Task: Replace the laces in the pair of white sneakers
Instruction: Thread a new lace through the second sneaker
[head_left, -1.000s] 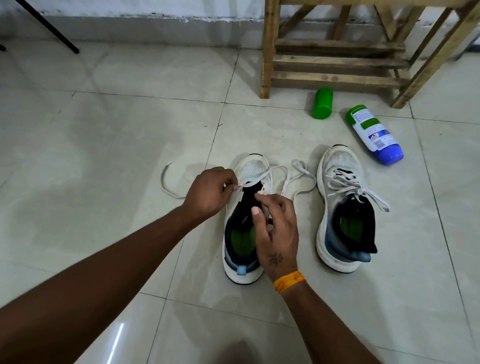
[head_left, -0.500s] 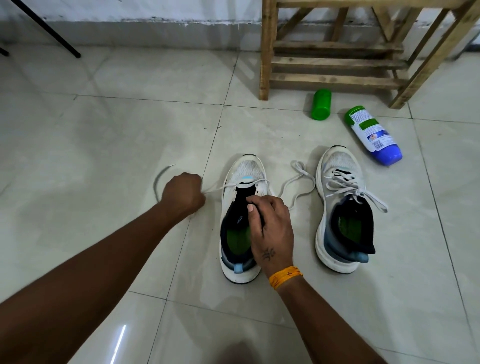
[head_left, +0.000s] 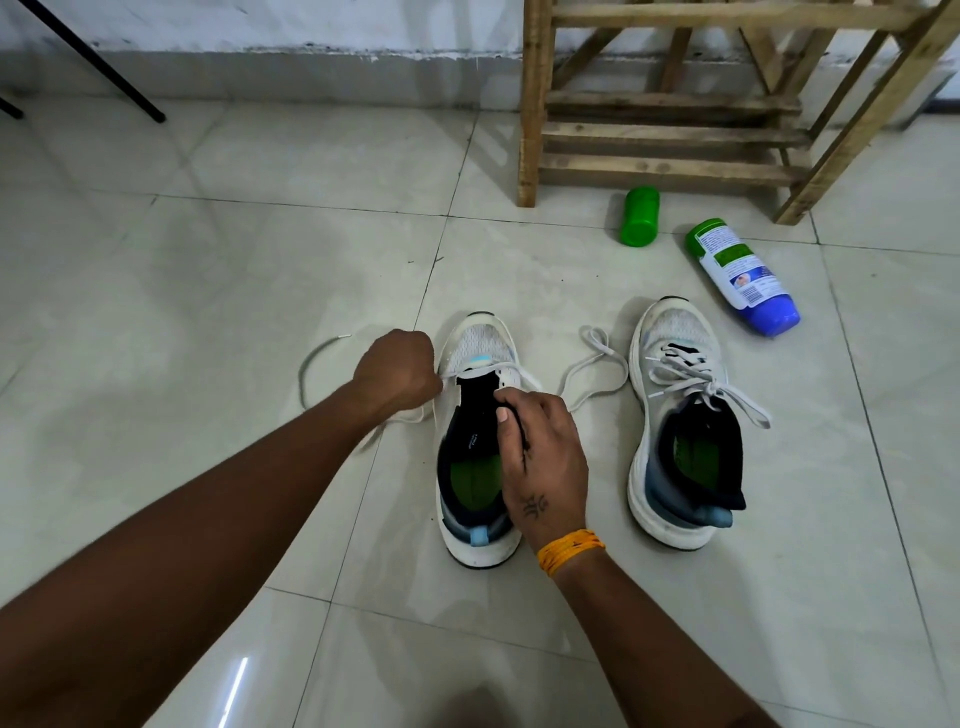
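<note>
Sitting mid-floor (head_left: 208, 260), the left sneaker (head_left: 480, 441) is being steadied by the right hand (head_left: 540, 452), fingers curling round its tongue, while the left hand (head_left: 400, 369) is gripping its lace (head_left: 322, 358) in a fist. Just beside it the laced sneaker (head_left: 680, 426) is standing, two bottles beyond.

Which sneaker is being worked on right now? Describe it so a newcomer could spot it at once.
Start from the wooden rack by the wall and come toward the camera to the two white sneakers on the floor tiles. It is the left sneaker, between both hands. Unlike the fully laced right sneaker, its lace crosses only the toe end, both ends trailing loose on the floor.
</note>
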